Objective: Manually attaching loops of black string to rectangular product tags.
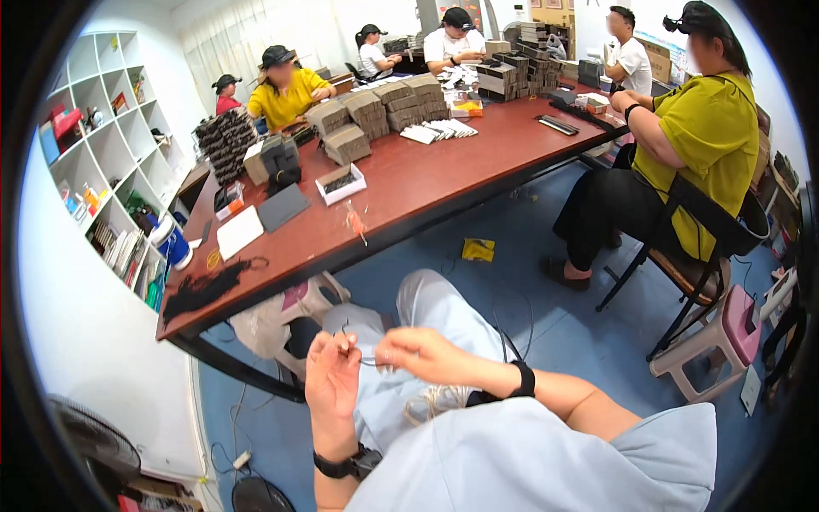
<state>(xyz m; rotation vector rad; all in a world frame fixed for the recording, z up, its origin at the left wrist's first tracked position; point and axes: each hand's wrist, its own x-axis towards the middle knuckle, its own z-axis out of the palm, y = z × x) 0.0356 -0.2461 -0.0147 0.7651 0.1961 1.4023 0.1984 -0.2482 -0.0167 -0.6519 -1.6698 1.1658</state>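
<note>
Above my lap, my left hand (pixel 332 374) is raised with its fingertips pinched on a thin black cord (pixel 368 362). The cord runs across a small gap to my right hand (pixel 424 355), whose fingers are also closed on it. A loose dark end sticks up over my left fingertips. A bundle of pale cord (pixel 437 401) lies on my lap below my right wrist. On the near left corner of the table rests a heap of black cords (pixel 209 288). How my right fingertips grip the cord is partly hidden.
The red-brown table (pixel 409 183) carries a white box of small dark pieces (pixel 341 183), stacks of grey-brown bundles (pixel 365 113), a white card (pixel 241 232) and a dark grey sheet (pixel 283 207). Several people sit around it. A stool (pixel 712 346) and a yellow packet (pixel 479 249) are on the floor.
</note>
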